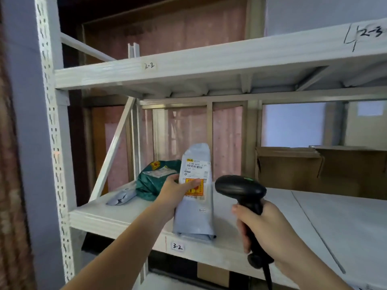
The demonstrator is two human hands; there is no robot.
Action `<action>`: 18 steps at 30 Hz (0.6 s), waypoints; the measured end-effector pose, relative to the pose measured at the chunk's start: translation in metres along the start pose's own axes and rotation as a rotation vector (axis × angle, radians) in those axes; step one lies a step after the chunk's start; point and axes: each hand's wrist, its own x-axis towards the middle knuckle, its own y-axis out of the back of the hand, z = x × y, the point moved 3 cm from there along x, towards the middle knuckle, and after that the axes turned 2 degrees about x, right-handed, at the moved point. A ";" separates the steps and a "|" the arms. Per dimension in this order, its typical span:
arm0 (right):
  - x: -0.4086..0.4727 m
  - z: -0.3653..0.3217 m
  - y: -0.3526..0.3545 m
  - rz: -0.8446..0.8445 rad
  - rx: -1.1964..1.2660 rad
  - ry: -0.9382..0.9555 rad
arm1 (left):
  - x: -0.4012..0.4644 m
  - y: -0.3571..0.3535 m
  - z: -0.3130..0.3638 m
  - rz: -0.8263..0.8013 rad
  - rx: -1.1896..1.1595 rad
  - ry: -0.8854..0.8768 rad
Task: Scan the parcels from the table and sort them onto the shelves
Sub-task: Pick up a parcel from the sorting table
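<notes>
The left hand [176, 191] curls its fingers [191, 185] round a grey parcel [194, 197], upright on the shelf [117, 216] tagged 3-2, thumb partly covering its label (print too blurred to read). The right hand [266, 225] grips a black scanner [240, 189], cable cut off below. Behind lie a green parcel [150, 181] and a small grey parcel [121, 197].
</notes>
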 end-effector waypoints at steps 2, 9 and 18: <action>0.010 -0.006 0.000 0.015 0.003 0.015 | 0.027 0.002 0.001 0.033 0.053 -0.006; 0.029 -0.017 -0.011 0.085 -0.017 0.027 | 0.096 -0.006 0.015 0.073 0.515 -0.159; 0.034 -0.009 -0.033 0.163 -0.060 -0.090 | 0.133 -0.018 0.000 -0.006 1.056 -0.159</action>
